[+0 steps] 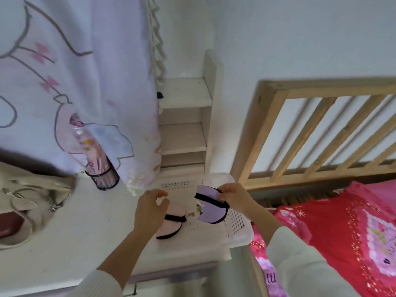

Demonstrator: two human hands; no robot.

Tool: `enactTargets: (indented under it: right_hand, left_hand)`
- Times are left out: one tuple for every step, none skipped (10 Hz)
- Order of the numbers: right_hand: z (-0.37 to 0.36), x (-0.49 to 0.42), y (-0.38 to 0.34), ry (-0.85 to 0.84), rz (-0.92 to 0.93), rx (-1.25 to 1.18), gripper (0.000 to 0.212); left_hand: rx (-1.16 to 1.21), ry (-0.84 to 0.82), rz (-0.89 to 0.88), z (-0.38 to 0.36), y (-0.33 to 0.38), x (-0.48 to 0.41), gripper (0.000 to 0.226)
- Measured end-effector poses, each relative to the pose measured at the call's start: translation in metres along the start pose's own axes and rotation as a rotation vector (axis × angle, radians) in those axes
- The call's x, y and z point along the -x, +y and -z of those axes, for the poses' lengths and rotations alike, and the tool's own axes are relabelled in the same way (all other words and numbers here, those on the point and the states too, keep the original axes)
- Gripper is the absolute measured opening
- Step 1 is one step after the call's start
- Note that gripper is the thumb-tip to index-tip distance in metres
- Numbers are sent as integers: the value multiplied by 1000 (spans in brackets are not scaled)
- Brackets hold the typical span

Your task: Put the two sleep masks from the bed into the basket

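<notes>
A white perforated plastic basket (236,221) stands on the white desk beside the bed. Inside it lies a pink sleep mask (171,227) with a black strap and black edging. My left hand (150,211) hovers just above that mask, fingers spread, holding nothing. My right hand (234,197) pinches the black strap of a lilac sleep mask (209,207), which hangs over the basket's right half, above its floor.
A black mesh cup (105,177) with a pink roll stands at the back of the white desk (64,243). A beige bag (27,196) lies at left. White shelves (184,133) rise behind the basket. The bed's red and pink cover (334,230) and wooden rail (310,133) are at right.
</notes>
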State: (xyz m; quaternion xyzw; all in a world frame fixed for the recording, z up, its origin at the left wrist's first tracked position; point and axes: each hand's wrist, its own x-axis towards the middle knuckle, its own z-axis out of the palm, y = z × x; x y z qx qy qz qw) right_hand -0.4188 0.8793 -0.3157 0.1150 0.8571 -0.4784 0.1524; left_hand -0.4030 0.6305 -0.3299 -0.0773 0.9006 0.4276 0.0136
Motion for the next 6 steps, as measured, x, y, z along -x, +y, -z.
enactTargets:
  right_hand:
    - [-19,-19,5,-78,-75,35,19]
    - [-32,-33,13,-147,-199,138,24]
    - [-44,-40,20,-168,-293,171,22]
    - [-52,-43,23,-138,-222,294,19]
    - [-47,-46,13,-79,-136,278,42]
    - [-31,-47,-9,-86,-6,292,39]
  left_hand:
    - [-224,102,-92,-3,-27,4,37]
    - [-397,30,-55,-11,-46,9,54]
    - [-477,-28,-32,-20,-60,11,62]
    - [-523,-58,-32,-23,-64,14,69]
    - [-528,-41,-29,-27,-68,13,79]
    - [-541,-25,-1,-30,-68,12,89]
